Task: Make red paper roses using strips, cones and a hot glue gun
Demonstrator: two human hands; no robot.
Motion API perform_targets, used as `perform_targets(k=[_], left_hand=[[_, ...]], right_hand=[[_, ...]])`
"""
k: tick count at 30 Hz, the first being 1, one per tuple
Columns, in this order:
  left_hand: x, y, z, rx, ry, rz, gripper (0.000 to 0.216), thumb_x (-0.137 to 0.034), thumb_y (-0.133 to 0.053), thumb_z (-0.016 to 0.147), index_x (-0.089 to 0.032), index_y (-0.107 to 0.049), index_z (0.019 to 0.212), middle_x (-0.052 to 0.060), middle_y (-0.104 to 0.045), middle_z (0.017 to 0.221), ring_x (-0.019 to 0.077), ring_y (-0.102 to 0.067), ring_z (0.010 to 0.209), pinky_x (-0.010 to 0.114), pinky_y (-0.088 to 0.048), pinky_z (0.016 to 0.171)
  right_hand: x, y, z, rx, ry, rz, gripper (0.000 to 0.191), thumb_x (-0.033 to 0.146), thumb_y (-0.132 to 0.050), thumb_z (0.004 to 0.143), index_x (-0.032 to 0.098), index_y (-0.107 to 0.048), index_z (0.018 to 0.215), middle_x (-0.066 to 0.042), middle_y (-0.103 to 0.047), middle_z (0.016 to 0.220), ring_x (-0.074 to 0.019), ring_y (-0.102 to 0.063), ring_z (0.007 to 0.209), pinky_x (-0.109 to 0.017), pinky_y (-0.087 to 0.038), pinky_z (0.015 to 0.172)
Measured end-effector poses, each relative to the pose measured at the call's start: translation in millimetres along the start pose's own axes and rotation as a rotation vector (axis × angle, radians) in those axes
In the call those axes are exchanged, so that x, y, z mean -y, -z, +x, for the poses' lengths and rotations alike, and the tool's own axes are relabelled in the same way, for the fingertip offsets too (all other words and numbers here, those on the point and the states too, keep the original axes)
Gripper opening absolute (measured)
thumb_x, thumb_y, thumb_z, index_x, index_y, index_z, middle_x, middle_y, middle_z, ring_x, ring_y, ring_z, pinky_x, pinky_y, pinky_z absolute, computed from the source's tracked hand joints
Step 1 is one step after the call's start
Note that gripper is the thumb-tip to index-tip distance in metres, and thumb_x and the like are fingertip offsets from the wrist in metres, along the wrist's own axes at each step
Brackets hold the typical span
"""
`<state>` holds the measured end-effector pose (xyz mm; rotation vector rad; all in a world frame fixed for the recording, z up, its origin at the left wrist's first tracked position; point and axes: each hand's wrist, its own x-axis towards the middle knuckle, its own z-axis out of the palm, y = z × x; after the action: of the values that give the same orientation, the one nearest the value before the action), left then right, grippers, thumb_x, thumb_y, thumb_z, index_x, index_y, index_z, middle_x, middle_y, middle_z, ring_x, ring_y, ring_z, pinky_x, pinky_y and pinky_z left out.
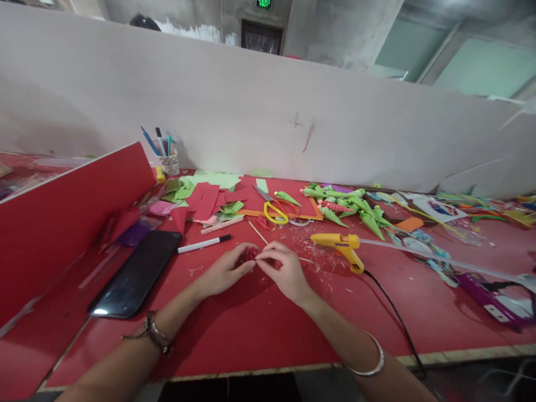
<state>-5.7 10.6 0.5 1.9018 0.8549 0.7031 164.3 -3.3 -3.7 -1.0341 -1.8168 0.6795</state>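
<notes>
A red table [259, 329] with a pale edge strip fills the foreground. A tall off-white partition board [234, 106] stands along its far side, and a red divider panel [62, 218] angles in on the left. Beyond the board rise grey concrete walls [335, 28], a dark doorway [262, 38] under a green exit sign [263, 4], and pale green panels [481, 67] at right. The light is dim and even.

Craft workshop bench: yellow plastic glue gun [340, 246] right of hands, cut red and green paper scraps [204, 198] beyond them.
</notes>
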Motion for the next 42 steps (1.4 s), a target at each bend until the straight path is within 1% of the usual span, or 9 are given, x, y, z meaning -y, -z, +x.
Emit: perform_targets(k=[3,8,16,19,23,26,31,36,42], left_hand=[[3.0,0.7,0.8,-0.007,0.020,0.060,0.023,-0.034,-0.039,0.085,-0.017,-0.050,0.095,0.003,-0.056,0.092,0.0151,-0.050,0.084,0.028,-0.042,0.078],[3.3,1.0,1.1,-0.036,0.041,0.072,0.021,-0.029,-0.037,0.085,-0.016,-0.051,0.093,0.003,-0.057,0.092,0.0158,-0.052,0.085,0.028,-0.042,0.080],[4.4,-2.6,3.1,-0.081,0.009,0.142,0.028,-0.013,-0.035,0.080,-0.016,-0.055,0.099,0.006,-0.061,0.101,0.0164,-0.054,0.093,0.029,-0.040,0.086],[9.1,-6.1,4.8,-0.103,-0.002,0.165,0.029,-0.015,-0.033,0.083,-0.016,-0.056,0.100,0.006,-0.061,0.102,0.0161,-0.055,0.092,0.028,-0.041,0.084],[9.4,-8.2,6.2,-0.108,-0.008,0.158,0.029,-0.018,-0.031,0.086,-0.016,-0.055,0.102,0.006,-0.061,0.098,0.0154,-0.055,0.089,0.027,-0.041,0.082],[6.4,-7.8,6.0,-0.092,0.011,0.136,0.028,-0.019,-0.030,0.087,-0.016,-0.056,0.098,0.005,-0.061,0.094,0.0152,-0.055,0.086,0.028,-0.042,0.080],[7.9,-7.4,6.8,-0.113,-0.062,0.158,0.026,-0.020,-0.033,0.086,-0.018,-0.058,0.094,0.005,-0.056,0.098,0.0168,-0.049,0.095,0.031,-0.037,0.088],[11.7,-7.0,5.6,-0.091,-0.057,0.122,0.031,-0.018,-0.032,0.086,-0.020,-0.057,0.104,0.005,-0.051,0.092,0.0152,-0.049,0.087,0.029,-0.041,0.081],[10.5,-5.9,4.0,-0.057,-0.029,0.093,0.031,-0.018,-0.032,0.086,-0.020,-0.057,0.105,0.003,-0.050,0.089,0.0128,-0.049,0.081,0.026,-0.042,0.076]], right_hand=[[-0.8,1.0,-0.5,0.005,-0.021,-0.030,0.008,0.019,-0.058,0.076,0.019,-0.066,0.076,-0.001,-0.055,0.075,-0.0107,-0.052,0.064,-0.021,-0.040,0.053],[-2.0,3.8,-0.1,0.050,0.014,-0.066,0.011,0.022,-0.054,0.079,0.021,-0.066,0.079,-0.002,-0.057,0.080,-0.0127,-0.055,0.074,-0.024,-0.043,0.063],[-2.4,10.6,5.1,0.295,0.152,-0.360,0.014,0.018,-0.049,0.082,0.019,-0.063,0.083,-0.005,-0.057,0.088,-0.0157,-0.053,0.083,-0.028,-0.043,0.074],[-7.0,10.4,4.8,0.294,0.194,-0.404,0.015,0.020,-0.049,0.083,0.018,-0.063,0.080,-0.005,-0.059,0.083,-0.0160,-0.052,0.080,-0.028,-0.042,0.072],[-12.4,7.5,2.4,0.243,0.193,-0.348,0.013,0.022,-0.052,0.082,0.017,-0.063,0.076,-0.005,-0.059,0.079,-0.0158,-0.053,0.077,-0.028,-0.043,0.071],[-12.1,7.1,1.3,0.227,0.118,-0.213,0.013,0.025,-0.054,0.080,0.019,-0.063,0.075,-0.004,-0.060,0.078,-0.0148,-0.055,0.075,-0.028,-0.043,0.070],[-9.9,10.5,2.4,0.235,0.003,0.000,0.013,0.025,-0.054,0.080,0.019,-0.065,0.076,-0.003,-0.061,0.077,-0.0130,-0.057,0.072,-0.026,-0.045,0.069],[-9.7,12.7,1.2,0.297,-0.021,-0.002,0.010,0.028,-0.059,0.076,0.021,-0.065,0.080,-0.003,-0.063,0.080,-0.0144,-0.058,0.076,-0.028,-0.045,0.072],[-8.0,13.1,-0.2,0.351,-0.039,-0.055,0.009,0.024,-0.056,0.078,0.021,-0.065,0.079,-0.001,-0.064,0.079,-0.0138,-0.059,0.076,-0.027,-0.044,0.071]])
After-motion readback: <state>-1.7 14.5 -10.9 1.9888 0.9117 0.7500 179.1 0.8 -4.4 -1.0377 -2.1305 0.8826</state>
